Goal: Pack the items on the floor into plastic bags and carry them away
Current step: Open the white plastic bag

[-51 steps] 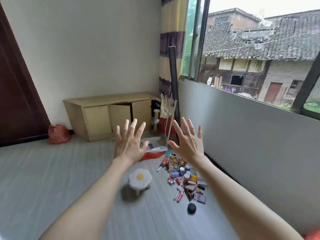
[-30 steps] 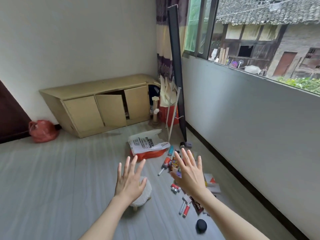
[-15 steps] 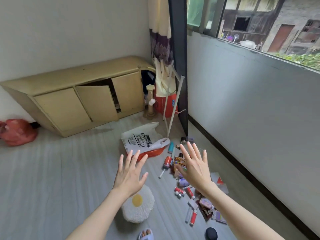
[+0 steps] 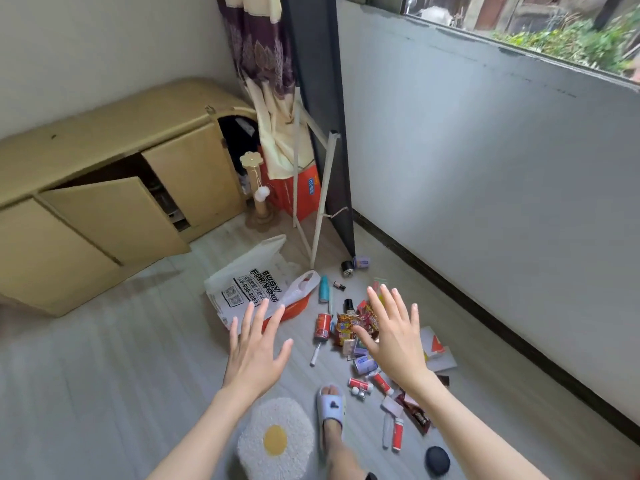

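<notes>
Your left hand [image 4: 255,355] is held out in front of you with its fingers spread wide and holding nothing, its fingertips in line with the near edge of the white plastic bag [image 4: 251,287] printed with black lettering. Your right hand [image 4: 393,336] is out as well, fingers splayed and empty, above the pile of small items [image 4: 349,329] on the floor [image 4: 104,358]. Under and around that hand lie snack packets, a red can [image 4: 322,324], small red and white tubes [image 4: 360,384] and a teal bottle [image 4: 324,288]; a few flat cards [image 4: 437,351] lie just to the right, nearer the grey wall [image 4: 485,188]. The white bag lies on top of an orange plastic bag [image 4: 291,309], just left of the pile. A black round object [image 4: 437,460] sits on the floor near your right forearm. Your foot in a pale slipper [image 4: 331,405] stands between the items and a fluffy fried-egg stool [image 4: 275,439] below your left wrist. Farther off, a low yellow cabinet [image 4: 104,188] with one door ajar stands along the back wall, with a cat scratching post [image 4: 257,192], a red box [image 4: 298,188] and a patterned curtain [image 4: 263,64] in the corner.
</notes>
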Motion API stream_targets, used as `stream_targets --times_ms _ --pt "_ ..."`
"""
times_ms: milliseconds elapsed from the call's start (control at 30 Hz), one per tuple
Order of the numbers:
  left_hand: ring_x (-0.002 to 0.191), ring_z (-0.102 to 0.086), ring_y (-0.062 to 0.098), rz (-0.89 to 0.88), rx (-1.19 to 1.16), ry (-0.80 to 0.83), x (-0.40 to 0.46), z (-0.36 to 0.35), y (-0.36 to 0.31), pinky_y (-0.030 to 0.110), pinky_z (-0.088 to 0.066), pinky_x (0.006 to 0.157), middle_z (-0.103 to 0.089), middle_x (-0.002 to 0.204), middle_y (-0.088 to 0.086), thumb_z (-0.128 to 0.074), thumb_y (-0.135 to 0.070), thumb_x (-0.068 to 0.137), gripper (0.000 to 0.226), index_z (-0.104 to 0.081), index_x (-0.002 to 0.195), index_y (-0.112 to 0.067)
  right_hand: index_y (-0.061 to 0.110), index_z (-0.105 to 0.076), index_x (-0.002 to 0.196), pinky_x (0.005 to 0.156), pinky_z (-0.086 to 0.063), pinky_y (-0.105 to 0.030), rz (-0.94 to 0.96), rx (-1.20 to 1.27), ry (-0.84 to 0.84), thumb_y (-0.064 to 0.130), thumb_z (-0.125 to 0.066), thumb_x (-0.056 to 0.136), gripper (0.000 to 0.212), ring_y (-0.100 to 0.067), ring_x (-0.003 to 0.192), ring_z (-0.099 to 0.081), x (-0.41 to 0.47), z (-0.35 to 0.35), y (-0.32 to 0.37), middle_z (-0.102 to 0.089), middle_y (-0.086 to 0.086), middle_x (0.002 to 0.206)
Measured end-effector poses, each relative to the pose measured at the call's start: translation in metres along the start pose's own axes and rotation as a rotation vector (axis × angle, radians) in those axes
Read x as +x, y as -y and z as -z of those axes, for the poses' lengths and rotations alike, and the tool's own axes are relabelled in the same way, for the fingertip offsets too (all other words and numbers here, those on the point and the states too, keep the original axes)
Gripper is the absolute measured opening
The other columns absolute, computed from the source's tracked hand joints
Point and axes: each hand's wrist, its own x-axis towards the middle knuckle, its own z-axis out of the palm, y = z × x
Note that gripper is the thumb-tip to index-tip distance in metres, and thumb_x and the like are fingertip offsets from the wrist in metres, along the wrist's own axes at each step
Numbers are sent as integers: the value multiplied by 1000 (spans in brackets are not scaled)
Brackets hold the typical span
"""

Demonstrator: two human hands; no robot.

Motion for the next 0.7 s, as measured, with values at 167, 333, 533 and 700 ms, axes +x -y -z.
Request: stream_targets --times_ms 167,333,533,700 --pt "143 9 20 56 16 170 53 -26 11 42 8 114 -2 156 -1 -1 -63 68 85 -14 146 -30 28 -11 147 115 -1 -49 -91 17 139 53 -41 90 69 -21 145 -1 48 -21 -35 -12 -2 156" --pt "143 6 21 11 35 223 109 -30 1 41 8 113 -6 156 1 -1 -61 69 85 -16 146 -28 26 -17 146 114 -4 -52 -160 1 168 53 -44 89 69 -24 144 -8 80 -25 -62 -17 -4 155" --pt "143 4 20 -8 -12 285 148 -50 -12 41 5 114 -7 156 0 -3 -60 72 81 -16 145 -29 27 -13 147 114 -2 -50 -223 34 229 52 -44 90 69 -24 145 -5 110 -45 -65 -15 -3 156" --pt "144 -1 23 -5 -46 339 177 -72 9 42 2 114 -13 155 3 -9 -60 73 79 -22 144 -27 28 -12 147 115 -1 -48 -253 50 296 52 -44 89 70 -21 145 -4 133 -77 -57 -15 -1 156"
